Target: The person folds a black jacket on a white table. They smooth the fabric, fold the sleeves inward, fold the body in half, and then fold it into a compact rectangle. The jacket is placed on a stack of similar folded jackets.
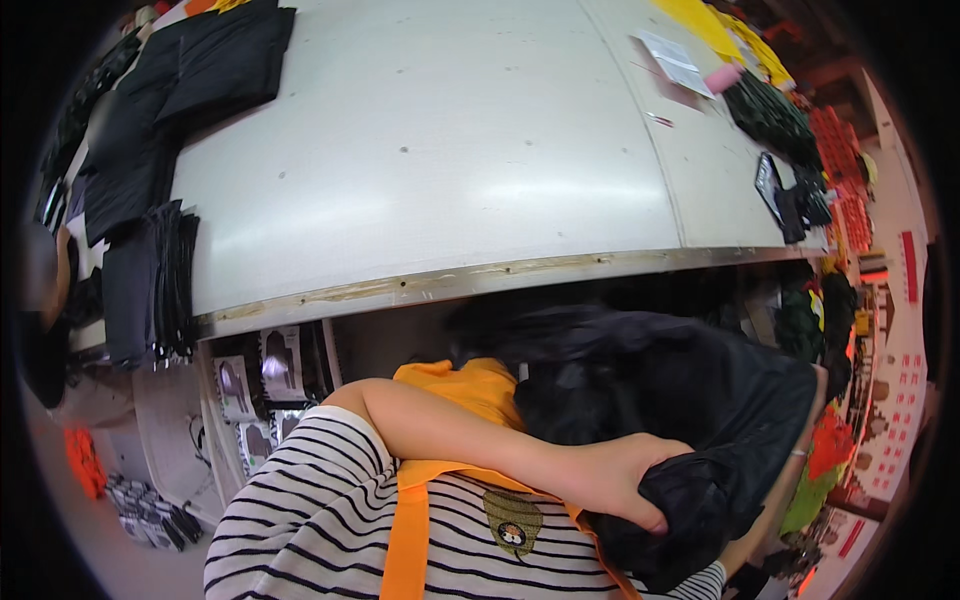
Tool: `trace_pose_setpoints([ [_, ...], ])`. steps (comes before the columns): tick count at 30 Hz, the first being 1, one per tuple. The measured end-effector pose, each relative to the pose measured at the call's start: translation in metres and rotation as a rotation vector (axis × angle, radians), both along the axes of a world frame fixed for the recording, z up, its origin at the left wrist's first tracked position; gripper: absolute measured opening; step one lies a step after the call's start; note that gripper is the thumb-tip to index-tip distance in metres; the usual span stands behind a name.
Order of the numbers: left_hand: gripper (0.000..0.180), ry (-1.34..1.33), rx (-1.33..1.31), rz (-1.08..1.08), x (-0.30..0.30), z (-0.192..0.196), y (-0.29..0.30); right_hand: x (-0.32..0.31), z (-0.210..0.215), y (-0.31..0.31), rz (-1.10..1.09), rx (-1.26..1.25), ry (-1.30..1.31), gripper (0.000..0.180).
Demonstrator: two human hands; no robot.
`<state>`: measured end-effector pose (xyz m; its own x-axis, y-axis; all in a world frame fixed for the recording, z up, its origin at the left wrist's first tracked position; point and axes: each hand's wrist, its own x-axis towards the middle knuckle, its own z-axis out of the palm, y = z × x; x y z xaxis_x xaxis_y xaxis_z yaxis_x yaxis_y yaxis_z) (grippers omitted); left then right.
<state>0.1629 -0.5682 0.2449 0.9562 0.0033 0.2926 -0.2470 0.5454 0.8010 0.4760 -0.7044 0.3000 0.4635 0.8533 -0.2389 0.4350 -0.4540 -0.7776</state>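
Observation:
A large, crumpled piece of black cloth (665,375) hangs in front of my body at the right, below the table edge, part of it blurred by motion. My left forearm crosses my striped shirt, and my left hand (625,482) is closed on a bunched part of this cloth, thumb on the near side. At the cloth's right edge, only a strip of my right hand (821,385) shows. Its fingers are hidden behind the fabric, so its grip cannot be made out.
Before me stretches a white table (430,150) with a worn front edge. Stacked black garments (150,275) lie at its left end. A paper sheet (676,64), a pink roll (723,78) and dark green fabric (768,112) lie at the right. Packaged goods (280,365) sit beneath the table.

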Motion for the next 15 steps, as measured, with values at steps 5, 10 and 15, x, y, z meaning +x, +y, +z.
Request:
trace_pose_setpoints([
  [5,0.039,-0.01,0.262,0.28,0.001,0.04,0.013,0.007,0.124,-0.04,-0.201,0.235,-0.317,0.03],
  [10,0.054,0.022,0.501,0.486,-0.024,0.073,0.096,0.03,0.163,0.04,-0.089,0.565,-0.38,0.027],
  [15,0.046,0.094,0.918,0.92,-0.079,0.15,0.202,-0.009,0.222,0.2,0.196,0.932,-0.264,0.025],
])
